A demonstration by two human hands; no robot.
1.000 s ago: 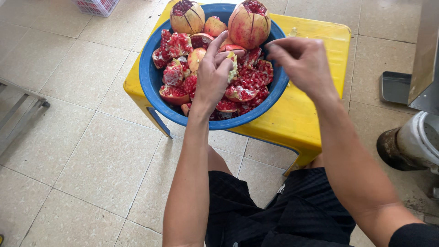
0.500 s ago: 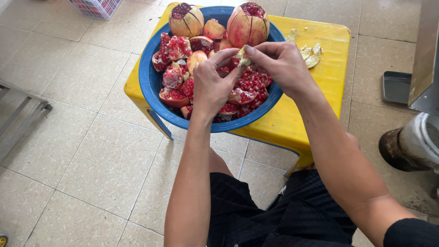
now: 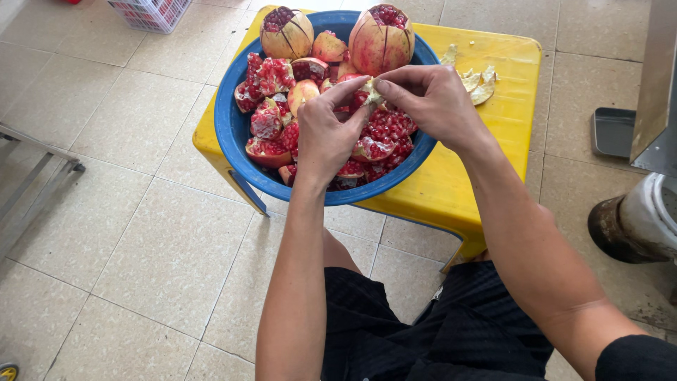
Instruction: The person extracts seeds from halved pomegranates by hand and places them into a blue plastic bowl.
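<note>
Hands first — my left hand (image 3: 326, 134) and right hand (image 3: 431, 102) meet over the near half of the blue basin (image 3: 236, 130), each grip pinched shut on the same small pomegranate piece (image 3: 368, 93), thumbs and forefingers closed on its pale pith from either side. The piece hangs just above the heap, not resting on it.

To do this part well, I judge the pull should be short and sideways, thumbs prying the pith apart rather than squeezing, since the red seeds would burst under pressure. Keeping the piece low over the basin means loose seeds drop among the broken pomegranate chunks (image 3: 271, 123) and not onto the tiled floor (image 3: 141, 233) below.

The basin sits on the yellow stool (image 3: 451, 190), covering most of its left side and overhanging the near left edge — so I would not lean weight on that rim. Toward the far right corner of the stool lies a small pile of pale peel scraps (image 3: 478, 83), well clear of the fruit; that looks the sensible place for waste. At the far rim stand two larger scored pomegranates (image 3: 381, 39), crowns cut away, touching the heap.
</note>
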